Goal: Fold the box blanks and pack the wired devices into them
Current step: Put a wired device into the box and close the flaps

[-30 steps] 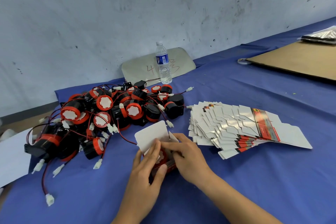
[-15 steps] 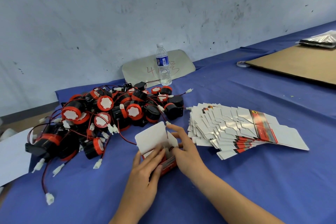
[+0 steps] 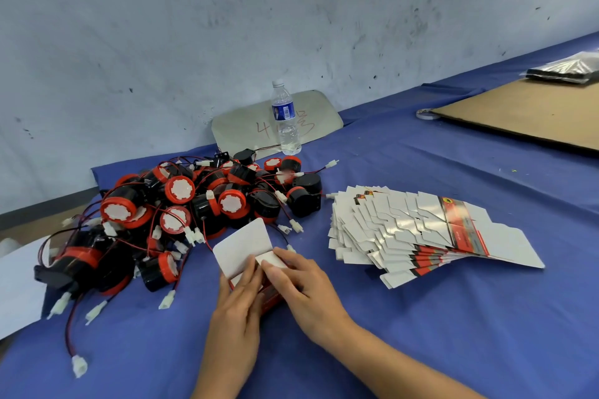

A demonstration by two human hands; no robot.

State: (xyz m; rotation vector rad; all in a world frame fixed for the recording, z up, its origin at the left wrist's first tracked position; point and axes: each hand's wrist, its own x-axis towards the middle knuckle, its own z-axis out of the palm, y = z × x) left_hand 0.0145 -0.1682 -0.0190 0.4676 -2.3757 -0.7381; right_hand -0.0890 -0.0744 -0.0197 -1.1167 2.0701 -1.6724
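Head view shows both hands working one box (image 3: 241, 246) on the blue cloth beside the device pile (image 3: 181, 210): left hand (image 3: 236, 311) steadies its body with flat fingers, right hand (image 3: 304, 288) presses a small white side flap inward. Best to tuck both side flaps fully before closing the big upright white lid. Red printed sides show underneath.

The left hand (image 3: 238, 311) is laid flat, fingers extended toward 12 o'clock. The right hand (image 3: 303, 288) is angled toward 10 o'clock, fingertips met.
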